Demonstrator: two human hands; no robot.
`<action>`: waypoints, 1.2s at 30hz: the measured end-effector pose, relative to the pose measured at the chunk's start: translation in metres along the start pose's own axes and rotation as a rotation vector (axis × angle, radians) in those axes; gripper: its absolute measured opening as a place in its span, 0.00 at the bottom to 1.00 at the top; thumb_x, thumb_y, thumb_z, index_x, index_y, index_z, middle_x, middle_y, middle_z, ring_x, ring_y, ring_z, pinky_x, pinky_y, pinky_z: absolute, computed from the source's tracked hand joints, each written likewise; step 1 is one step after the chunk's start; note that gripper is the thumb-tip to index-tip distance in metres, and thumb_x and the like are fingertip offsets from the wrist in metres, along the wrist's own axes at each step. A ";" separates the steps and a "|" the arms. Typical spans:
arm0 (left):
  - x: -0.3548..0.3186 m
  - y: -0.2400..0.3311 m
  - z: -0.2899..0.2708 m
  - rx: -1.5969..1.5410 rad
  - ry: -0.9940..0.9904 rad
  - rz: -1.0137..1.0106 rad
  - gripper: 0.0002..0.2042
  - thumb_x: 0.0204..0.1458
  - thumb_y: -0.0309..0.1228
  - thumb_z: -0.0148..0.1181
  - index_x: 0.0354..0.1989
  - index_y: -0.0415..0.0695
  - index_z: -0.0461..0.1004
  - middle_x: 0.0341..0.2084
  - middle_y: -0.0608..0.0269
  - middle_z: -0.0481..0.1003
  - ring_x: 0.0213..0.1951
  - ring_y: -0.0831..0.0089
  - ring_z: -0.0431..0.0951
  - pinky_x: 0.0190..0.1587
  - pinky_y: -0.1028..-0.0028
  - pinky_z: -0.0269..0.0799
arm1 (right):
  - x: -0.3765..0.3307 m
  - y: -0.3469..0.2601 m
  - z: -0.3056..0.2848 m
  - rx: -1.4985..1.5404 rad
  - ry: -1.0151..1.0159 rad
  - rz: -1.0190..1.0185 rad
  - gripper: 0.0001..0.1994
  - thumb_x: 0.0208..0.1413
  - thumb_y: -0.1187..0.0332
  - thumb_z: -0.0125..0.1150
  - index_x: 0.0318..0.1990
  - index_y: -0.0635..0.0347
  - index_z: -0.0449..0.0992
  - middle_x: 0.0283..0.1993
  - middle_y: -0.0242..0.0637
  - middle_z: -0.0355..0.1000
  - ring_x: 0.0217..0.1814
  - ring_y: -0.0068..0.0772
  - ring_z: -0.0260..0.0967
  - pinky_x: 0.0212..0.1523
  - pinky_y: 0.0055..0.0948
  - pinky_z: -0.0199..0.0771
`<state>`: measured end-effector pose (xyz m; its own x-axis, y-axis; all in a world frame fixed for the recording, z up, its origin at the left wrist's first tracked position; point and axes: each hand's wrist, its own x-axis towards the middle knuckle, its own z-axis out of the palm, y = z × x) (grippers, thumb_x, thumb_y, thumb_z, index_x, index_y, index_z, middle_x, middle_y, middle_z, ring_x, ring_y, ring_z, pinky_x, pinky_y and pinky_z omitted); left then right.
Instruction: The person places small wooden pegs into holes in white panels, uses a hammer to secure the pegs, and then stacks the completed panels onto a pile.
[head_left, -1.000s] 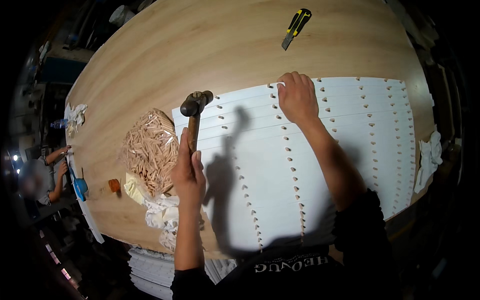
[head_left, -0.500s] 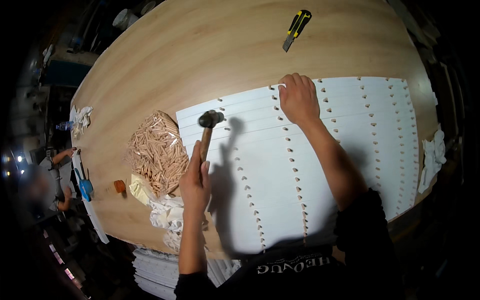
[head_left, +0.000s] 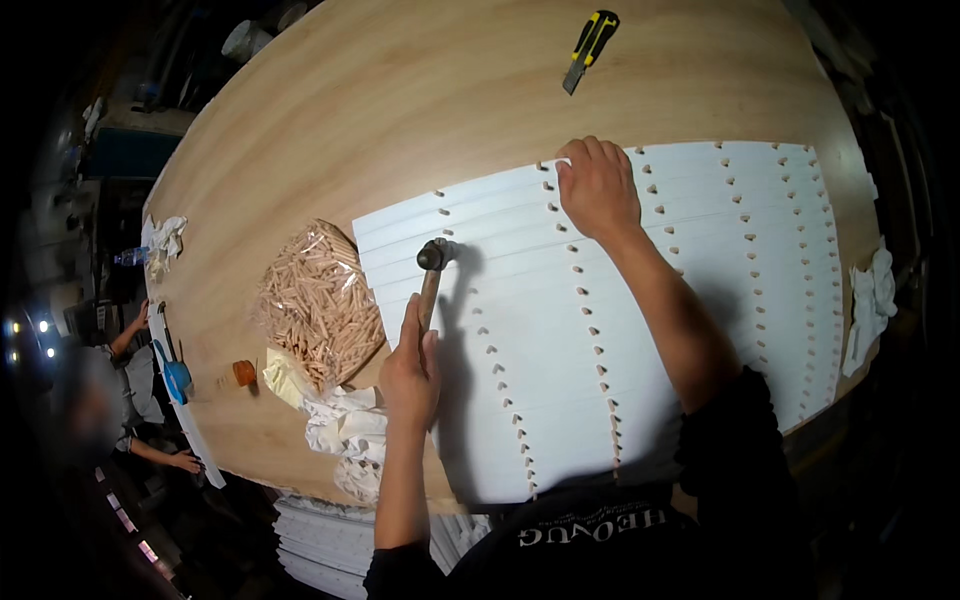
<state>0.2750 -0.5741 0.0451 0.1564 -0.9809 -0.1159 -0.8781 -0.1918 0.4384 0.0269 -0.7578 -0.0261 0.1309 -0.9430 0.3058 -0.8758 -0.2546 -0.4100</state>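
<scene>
My left hand (head_left: 410, 375) is wrapped round the wooden handle of a hammer (head_left: 431, 262). Its dark head is over the white boards, beside a column of wooden dowels. The boards (head_left: 520, 390) lie side by side in a wide sheet, with rows of short dowels (head_left: 583, 291) standing out of them. At the far edge, my right hand (head_left: 600, 190) has its fingers curled over a board, holding it down. A clear plastic bag (head_left: 320, 300) full of loose dowels rests left of the boards.
A yellow and black utility knife (head_left: 590, 50) lies at the table's far side. Crumpled paper (head_left: 345, 425) sits near the bag, beside a small orange container (head_left: 244, 373). White plastic (head_left: 868, 305) lies at right. Another person (head_left: 125, 390) works at the left edge.
The hammer head has moved slightly right and down, to the dowel column. My right hand stays on the far edge. The other person's near hand has shifted along the board.
</scene>
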 end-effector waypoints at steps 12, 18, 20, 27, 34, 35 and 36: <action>-0.021 0.008 -0.019 -0.169 0.063 0.030 0.22 0.59 0.29 0.46 0.63 0.43 0.57 0.26 0.51 0.76 0.22 0.55 0.74 0.27 0.68 0.71 | -0.006 0.000 -0.001 0.014 -0.004 0.011 0.06 0.52 0.67 0.51 0.34 0.58 0.69 0.36 0.40 0.66 0.46 0.41 0.63 0.54 0.38 0.60; -0.024 0.008 -0.002 -0.068 -0.083 -0.053 0.23 0.59 0.31 0.49 0.63 0.51 0.59 0.19 0.49 0.70 0.20 0.57 0.73 0.24 0.64 0.66 | 0.000 -0.001 0.000 0.010 0.037 -0.011 0.05 0.52 0.68 0.52 0.34 0.58 0.69 0.37 0.39 0.66 0.46 0.41 0.63 0.54 0.38 0.60; -0.035 0.011 -0.007 -0.223 -0.015 -0.022 0.22 0.59 0.33 0.49 0.63 0.50 0.59 0.17 0.50 0.69 0.18 0.56 0.71 0.23 0.63 0.64 | -0.003 0.000 -0.001 0.008 0.027 -0.012 0.05 0.52 0.68 0.52 0.34 0.58 0.69 0.37 0.39 0.66 0.46 0.41 0.63 0.53 0.38 0.60; -0.026 0.006 -0.003 -0.070 -0.085 -0.102 0.22 0.59 0.30 0.46 0.63 0.47 0.59 0.20 0.53 0.73 0.18 0.60 0.71 0.26 0.69 0.69 | -0.001 0.000 0.000 0.015 0.051 -0.013 0.06 0.52 0.67 0.53 0.34 0.58 0.69 0.37 0.39 0.66 0.46 0.41 0.63 0.54 0.38 0.60; -0.062 0.006 0.003 -0.037 0.293 0.211 0.22 0.58 0.31 0.47 0.63 0.49 0.59 0.34 0.47 0.77 0.27 0.58 0.77 0.30 0.67 0.72 | -0.005 -0.006 0.000 0.031 0.016 -0.008 0.06 0.52 0.67 0.53 0.35 0.58 0.70 0.37 0.40 0.67 0.47 0.41 0.63 0.55 0.39 0.59; -0.057 0.008 0.005 -0.059 -0.001 -0.022 0.22 0.58 0.33 0.49 0.63 0.53 0.60 0.31 0.48 0.77 0.26 0.57 0.77 0.30 0.66 0.72 | -0.004 -0.004 -0.002 0.035 0.009 0.001 0.06 0.52 0.67 0.53 0.36 0.58 0.70 0.37 0.40 0.67 0.47 0.41 0.63 0.56 0.39 0.59; -0.051 0.013 0.002 -0.072 -0.143 -0.194 0.23 0.58 0.35 0.51 0.63 0.56 0.59 0.31 0.48 0.76 0.24 0.57 0.76 0.29 0.66 0.71 | -0.004 -0.002 -0.005 0.040 0.002 0.011 0.06 0.52 0.67 0.53 0.36 0.59 0.70 0.37 0.40 0.68 0.47 0.41 0.63 0.57 0.39 0.58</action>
<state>0.2553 -0.5266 0.0549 0.2487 -0.9116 -0.3272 -0.8024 -0.3832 0.4576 0.0260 -0.7526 -0.0226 0.1202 -0.9453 0.3033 -0.8581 -0.2526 -0.4470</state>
